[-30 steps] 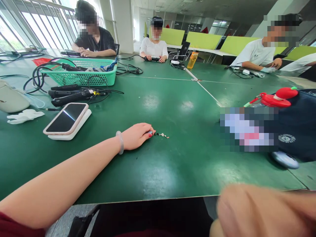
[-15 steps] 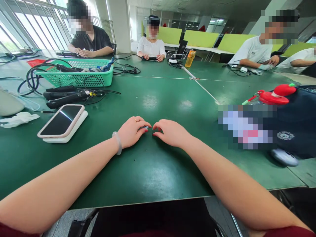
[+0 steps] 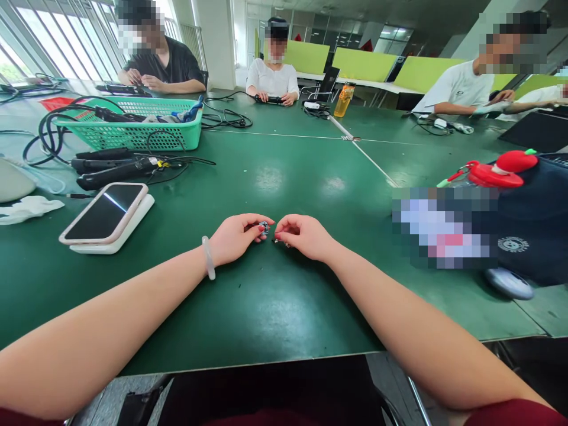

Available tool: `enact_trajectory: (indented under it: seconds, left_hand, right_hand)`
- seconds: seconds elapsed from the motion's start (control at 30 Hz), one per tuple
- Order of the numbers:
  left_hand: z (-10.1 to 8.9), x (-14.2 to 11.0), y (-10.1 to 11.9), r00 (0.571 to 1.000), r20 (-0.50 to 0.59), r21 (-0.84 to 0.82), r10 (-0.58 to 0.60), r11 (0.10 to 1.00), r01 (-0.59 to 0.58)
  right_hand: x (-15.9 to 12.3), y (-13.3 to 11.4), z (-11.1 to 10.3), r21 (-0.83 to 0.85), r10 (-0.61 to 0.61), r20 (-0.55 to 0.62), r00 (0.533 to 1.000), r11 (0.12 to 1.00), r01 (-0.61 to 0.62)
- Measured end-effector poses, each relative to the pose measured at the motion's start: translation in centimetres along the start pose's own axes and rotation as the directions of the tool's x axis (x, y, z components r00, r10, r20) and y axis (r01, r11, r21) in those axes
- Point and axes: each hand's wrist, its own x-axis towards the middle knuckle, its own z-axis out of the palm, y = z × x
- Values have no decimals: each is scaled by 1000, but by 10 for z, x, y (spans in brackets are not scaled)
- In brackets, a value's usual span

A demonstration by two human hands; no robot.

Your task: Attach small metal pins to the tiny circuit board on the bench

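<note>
My left hand (image 3: 236,238), with a pale bangle (image 3: 208,258) at the wrist, pinches a small bluish piece with a dark and light pattern (image 3: 264,228) between thumb and fingers. Its exact kind is too small to tell. Close beside it, my right hand (image 3: 306,236) is closed in a pinch around a tiny dark piece (image 3: 274,239), mostly covered by the fingertips. A narrow gap separates the two hands, which are low over the green table (image 3: 275,319).
To the left are a phone (image 3: 106,214) on a white box, black handheld devices (image 3: 115,171) with cables, and a green basket (image 3: 137,139). On the right sit a computer mouse (image 3: 510,284) and a dark bag (image 3: 539,236). Other people sit around the table.
My left hand has turned so more of the bluish piece shows. The right fingers, apart before, have closed on a tiny dark piece. The view has shifted slightly.
</note>
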Motion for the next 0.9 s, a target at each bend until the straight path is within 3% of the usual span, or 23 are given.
enact_trajectory:
  seconds: [0.1, 0.3, 0.47, 0.7, 0.9]
  left_hand:
    - [5, -2, 7, 997, 35, -214, -71, 974, 77]
    - [7, -4, 14, 992, 54, -340, -110, 933, 122]
    - [8, -4, 13, 987, 73, -401, -143, 902, 160]
    - [7, -3, 9, 990, 78, -296, -114, 946, 132]
    - [6, -2, 7, 992, 111, -251, -65, 964, 91]
  right_hand:
    - [2, -1, 2, 247, 51, -17, 999, 968, -45]
    - [3, -3, 11, 337, 58, -120, 991, 942, -14]
    - [4, 0, 12, 232, 44, -164, 985, 973, -5]
    - [-1, -7, 10, -46, -63, -234, 970, 997, 54]
    - [-4, -9, 8, -132, -99, -227, 969, 989, 70]
